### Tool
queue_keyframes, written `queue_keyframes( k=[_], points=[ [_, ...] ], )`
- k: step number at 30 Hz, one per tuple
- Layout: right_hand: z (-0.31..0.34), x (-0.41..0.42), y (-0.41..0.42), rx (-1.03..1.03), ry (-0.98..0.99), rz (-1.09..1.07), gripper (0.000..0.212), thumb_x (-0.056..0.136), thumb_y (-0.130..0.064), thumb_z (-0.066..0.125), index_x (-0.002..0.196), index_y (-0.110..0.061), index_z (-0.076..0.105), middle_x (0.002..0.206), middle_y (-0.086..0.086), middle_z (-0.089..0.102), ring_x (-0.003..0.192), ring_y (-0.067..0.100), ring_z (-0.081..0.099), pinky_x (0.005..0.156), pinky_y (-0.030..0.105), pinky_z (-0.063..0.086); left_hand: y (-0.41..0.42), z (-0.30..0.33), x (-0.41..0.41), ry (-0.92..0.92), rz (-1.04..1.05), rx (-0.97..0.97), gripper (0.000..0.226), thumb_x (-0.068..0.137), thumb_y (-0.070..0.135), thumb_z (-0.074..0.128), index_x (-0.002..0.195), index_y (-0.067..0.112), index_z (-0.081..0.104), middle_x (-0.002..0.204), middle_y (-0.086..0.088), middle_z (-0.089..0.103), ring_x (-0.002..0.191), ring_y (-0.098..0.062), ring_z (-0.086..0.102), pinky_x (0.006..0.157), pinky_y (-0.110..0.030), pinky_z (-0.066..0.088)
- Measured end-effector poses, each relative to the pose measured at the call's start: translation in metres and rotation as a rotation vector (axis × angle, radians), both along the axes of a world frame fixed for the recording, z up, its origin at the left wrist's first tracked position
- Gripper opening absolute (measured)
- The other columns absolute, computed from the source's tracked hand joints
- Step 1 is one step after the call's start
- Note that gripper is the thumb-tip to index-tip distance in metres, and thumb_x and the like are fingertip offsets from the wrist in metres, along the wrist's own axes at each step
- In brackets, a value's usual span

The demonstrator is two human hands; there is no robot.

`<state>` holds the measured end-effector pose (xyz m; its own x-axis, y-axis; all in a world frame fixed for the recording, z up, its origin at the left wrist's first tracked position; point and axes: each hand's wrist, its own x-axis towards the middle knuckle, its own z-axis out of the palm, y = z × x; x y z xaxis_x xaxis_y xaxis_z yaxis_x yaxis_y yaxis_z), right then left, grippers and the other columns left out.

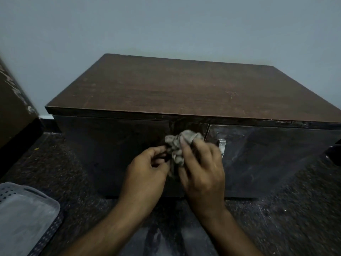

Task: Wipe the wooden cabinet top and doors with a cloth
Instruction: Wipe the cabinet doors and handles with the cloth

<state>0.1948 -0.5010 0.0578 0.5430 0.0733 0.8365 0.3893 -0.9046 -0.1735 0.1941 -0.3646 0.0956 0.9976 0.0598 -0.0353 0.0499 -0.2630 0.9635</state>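
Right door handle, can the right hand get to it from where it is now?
Probably yes. The handle shows just past the right hand, nothing between them, though that hand holds the cloth together with the left hand.

no text, label, brand, number or sign can be read anywhere. the pale marks on the brown board [13, 93] at the left edge are blurred scuffs, not legible letters, and the scratches on the cabinet top [184, 89] form no words.
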Motion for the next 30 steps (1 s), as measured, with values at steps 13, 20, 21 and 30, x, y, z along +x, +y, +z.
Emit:
queue_keyframes(
  k=[13,20,21,30],
  points=[
    [-0.003,0.012,0.006,0.008,-0.055,-0.021,0.029,0.096,-0.018,0.058,0.120,-0.007,0.070,0.129,0.008,0.049,0.103,0.036,0.051,0.081,0.050,0.049,-0.009,0.004,-0.001,-0.295,0.199,0.163,0.035,0.086,0.004,0.060,0.106,0.030,0.071,0.098,0.016,0.068,0.084,0.004,0.063,0.070,-0.001,0.042],
    [-0.040,-0.007,0.002,0.082,-0.001,-0.054,0.036,0.095,-0.017,0.049,0.123,-0.003,0.067,0.124,0.009,0.051,0.107,0.036,0.056,0.080,0.053,0.049,-0.015,-0.002,-0.006,-0.257,0.051,0.241,0.027,0.091,0.007,0.061,0.112,0.020,0.072,0.100,0.015,0.065,0.086,0.012,0.059,0.065,0.001,0.040],
    [-0.044,-0.010,0.002,0.093,0.008,-0.063,0.037,0.093,-0.016,0.051,0.123,-0.003,0.067,0.123,0.009,0.053,0.106,0.036,0.057,0.079,0.053,0.049,-0.016,-0.003,-0.006,-0.253,0.037,0.238,0.027,0.091,0.008,0.061,0.113,0.019,0.072,0.100,0.015,0.065,0.086,0.011,0.059,0.065,0.001,0.040],
    [-0.036,-0.008,0.024,0.284,0.094,-0.171,0.044,0.082,-0.004,0.059,0.126,0.003,0.064,0.116,0.022,0.063,0.103,0.035,0.059,0.085,0.051,0.049,-0.020,-0.004,-0.007,-0.306,0.025,0.201,0.021,0.096,0.018,0.058,0.112,0.018,0.072,0.104,0.015,0.065,0.093,0.014,0.058,0.069,0.001,0.041]
  ],
)
